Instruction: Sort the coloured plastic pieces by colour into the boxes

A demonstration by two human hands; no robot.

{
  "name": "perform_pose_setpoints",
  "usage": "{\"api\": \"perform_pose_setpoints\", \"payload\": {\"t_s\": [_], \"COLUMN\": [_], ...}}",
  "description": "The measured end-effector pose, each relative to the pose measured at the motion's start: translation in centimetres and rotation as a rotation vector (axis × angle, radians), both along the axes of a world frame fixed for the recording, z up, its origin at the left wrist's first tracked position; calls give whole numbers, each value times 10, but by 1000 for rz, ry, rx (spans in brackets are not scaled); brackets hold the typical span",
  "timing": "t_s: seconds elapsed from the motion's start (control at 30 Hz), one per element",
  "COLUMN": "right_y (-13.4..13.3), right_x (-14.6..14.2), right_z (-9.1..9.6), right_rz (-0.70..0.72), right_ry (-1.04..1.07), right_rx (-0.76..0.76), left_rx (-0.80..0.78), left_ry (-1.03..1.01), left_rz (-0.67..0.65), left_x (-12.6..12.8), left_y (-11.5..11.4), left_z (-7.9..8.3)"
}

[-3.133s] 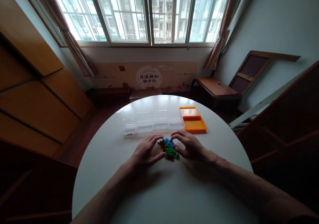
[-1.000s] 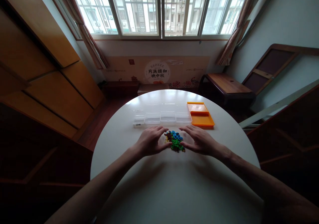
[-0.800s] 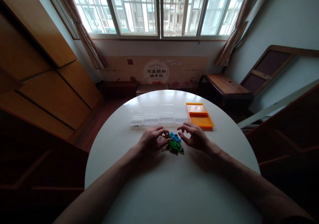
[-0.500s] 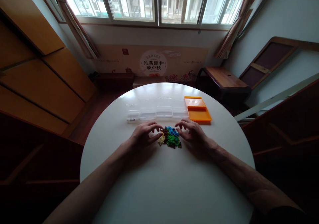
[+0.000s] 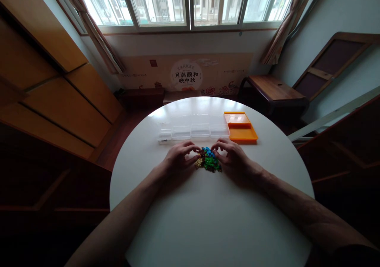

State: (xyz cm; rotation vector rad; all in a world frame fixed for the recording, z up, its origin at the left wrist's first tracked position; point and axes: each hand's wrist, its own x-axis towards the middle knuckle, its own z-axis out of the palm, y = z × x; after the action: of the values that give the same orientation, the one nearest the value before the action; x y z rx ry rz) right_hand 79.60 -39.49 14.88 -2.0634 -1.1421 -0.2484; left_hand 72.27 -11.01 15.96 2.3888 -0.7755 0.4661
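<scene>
A small pile of tiny plastic building bricks point(image 5: 211, 163) lies on the white round table point(image 5: 219, 215), with blue, green, brown and pale yellow pieces. My left hand point(image 5: 181, 156) is at the pile's left edge, its fingers bent and a gap between thumb and forefinger. From the right, my right hand point(image 5: 233, 156) reaches the blue pieces with curled fingers, thumb and forefinger slightly apart. Whether its fingertips touch a brick is too small to tell. Just beyond the hands stands a clear plastic compartment box point(image 5: 181, 133); an orange tray point(image 5: 243, 134) adjoins its right end.
A wooden side table point(image 5: 271, 86) stands beyond the round table at the right, near a leaning wooden-framed panel point(image 5: 329, 67). Wooden cabinets point(image 5: 80, 100) line the left side. Under the window, a printed board point(image 5: 187, 75) covers the wall.
The whole view has shifted a little, so the table sits further right. My right hand has come slightly closer to the blue bricks. My left hand stays beside the pile.
</scene>
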Motion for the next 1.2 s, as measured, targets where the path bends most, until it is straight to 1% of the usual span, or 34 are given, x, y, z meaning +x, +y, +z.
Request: {"api": "perform_pose_setpoints", "payload": {"t_s": [0.17, 0.33, 0.5, 0.73, 0.9, 1.03, 1.2], "right_y": [5, 11, 14, 12, 13, 7, 1], "right_x": [5, 11, 14, 10, 10, 10, 10], "right_z": [4, 2, -1, -3, -4, 0, 6], "right_rz": [64, 122, 158, 151, 111, 95, 95], "right_ry": [-3, -31, -43, -53, -67, -37, -14], "right_rx": [-24, -51, -44, -49, -39, -9, -21], "left_rx": [56, 129, 131, 117, 99, 99, 90], "left_ry": [-64, -89, -91, -86, -105, -85, -61], "left_rz": [-11, -41, -36, -10, 58, 51, 47], "left_x": [7, 12, 13, 13, 10, 9, 9], "left_y": [1, 4, 5, 2, -5, -5, -1], "left_z": [-1, -7, -10, -9, -7, -7, -10]}}
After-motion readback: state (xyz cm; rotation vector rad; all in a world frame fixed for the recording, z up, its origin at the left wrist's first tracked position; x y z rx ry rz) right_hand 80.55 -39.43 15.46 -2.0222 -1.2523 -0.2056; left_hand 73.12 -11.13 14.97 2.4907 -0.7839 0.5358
